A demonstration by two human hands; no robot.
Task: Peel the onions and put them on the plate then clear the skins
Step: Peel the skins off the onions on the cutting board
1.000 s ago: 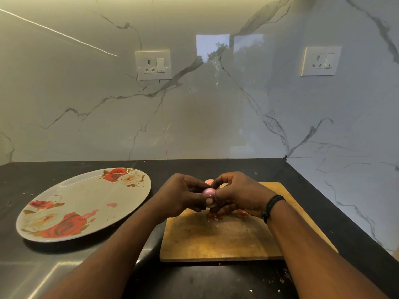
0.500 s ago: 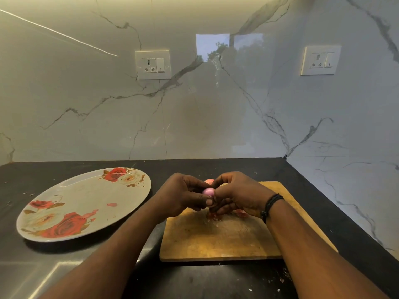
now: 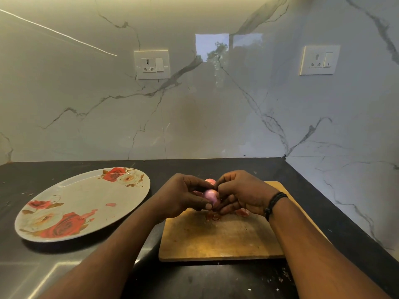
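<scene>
A small pink-purple onion (image 3: 211,196) is held just above the far end of the wooden cutting board (image 3: 220,238). My left hand (image 3: 181,195) grips it from the left with thumb and fingers. My right hand (image 3: 241,194) pinches it from the right; a black band is on that wrist. Behind the hands another onion (image 3: 210,181) peeks out. Reddish skin scraps (image 3: 213,216) lie on the board under the hands, with more skin (image 3: 243,212) below my right hand. The oval rose-patterned plate (image 3: 71,195) sits at the left with no onion on it.
The board and plate rest on a black countertop (image 3: 194,281) with small skin flecks at the lower right. Marble walls close the back and right side. Two wall sockets (image 3: 152,64) (image 3: 319,60) are above.
The onion has turned slightly between my fingers and shows more of its surface. Both hands stay in the same spot over the board.
</scene>
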